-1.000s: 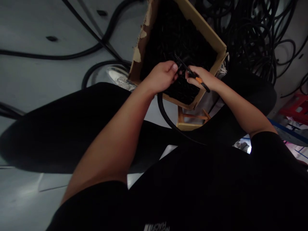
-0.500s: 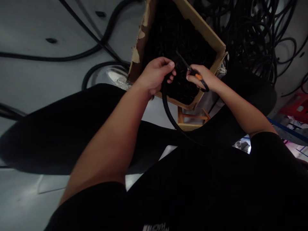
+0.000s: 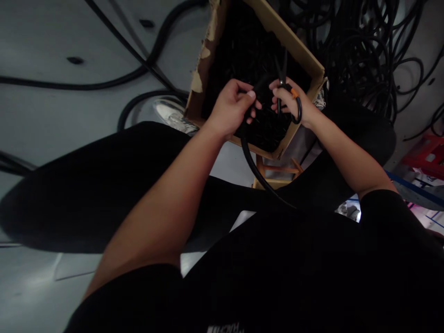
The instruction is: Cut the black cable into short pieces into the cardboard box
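head view, left hand [image 3: 233,107] pinching black tube [image 3: 252,164], right hand [image 3: 289,98] loosely curled round scissors [image 3: 282,79]

Dim exposure throughout; your black shirt [image 3: 277,268] and trousers [image 3: 76,189] run together almost without detail, and the inside of the cardboard box [image 3: 298,45] sinks into deep shadow. Your floor [image 3: 31,282] shows pale sheen at lower left; small white glare and pinkish glow at lower right. Your hands [image 3: 232,104] read slightly soft; wide-angle stretching appears towards the edges.
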`<state>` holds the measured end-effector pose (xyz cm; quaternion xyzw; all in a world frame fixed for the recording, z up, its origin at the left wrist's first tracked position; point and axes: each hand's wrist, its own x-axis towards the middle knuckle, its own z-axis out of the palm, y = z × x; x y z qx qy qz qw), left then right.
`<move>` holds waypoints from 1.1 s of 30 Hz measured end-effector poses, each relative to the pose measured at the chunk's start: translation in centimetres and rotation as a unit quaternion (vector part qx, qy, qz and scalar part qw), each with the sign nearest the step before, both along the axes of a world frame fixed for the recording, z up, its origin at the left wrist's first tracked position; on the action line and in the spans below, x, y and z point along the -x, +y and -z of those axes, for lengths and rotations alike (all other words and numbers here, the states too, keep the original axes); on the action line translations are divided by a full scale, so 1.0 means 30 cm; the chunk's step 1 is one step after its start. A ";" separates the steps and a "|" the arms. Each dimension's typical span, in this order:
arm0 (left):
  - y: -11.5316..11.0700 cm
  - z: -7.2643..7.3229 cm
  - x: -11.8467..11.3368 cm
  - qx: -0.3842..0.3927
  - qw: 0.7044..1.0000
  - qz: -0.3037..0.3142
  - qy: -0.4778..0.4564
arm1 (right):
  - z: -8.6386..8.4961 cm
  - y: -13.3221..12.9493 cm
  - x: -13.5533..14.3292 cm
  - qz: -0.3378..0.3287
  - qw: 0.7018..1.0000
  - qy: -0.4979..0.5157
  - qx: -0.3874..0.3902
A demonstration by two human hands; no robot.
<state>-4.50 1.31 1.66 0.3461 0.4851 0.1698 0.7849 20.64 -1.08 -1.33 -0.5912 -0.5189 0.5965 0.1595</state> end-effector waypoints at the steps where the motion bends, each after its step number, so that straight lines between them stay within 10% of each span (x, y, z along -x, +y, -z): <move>1: 0.001 0.008 0.007 -0.013 1.000 -0.006 0.003 | -0.007 -0.002 -0.007 -0.029 0.999 -0.015 -0.011; 9: -0.017 0.019 -0.008 -0.007 0.998 0.044 0.043 | -0.033 -0.032 0.001 -0.152 0.984 -0.067 -0.058; 24: 0.009 -0.019 -0.005 0.035 0.996 -0.007 0.080 | -0.082 -0.063 0.073 -0.102 0.992 -0.062 -0.038; 33: 0.038 -0.013 0.022 0.090 0.992 0.066 0.057 | -0.048 -0.057 0.023 -0.154 0.986 -0.036 -0.052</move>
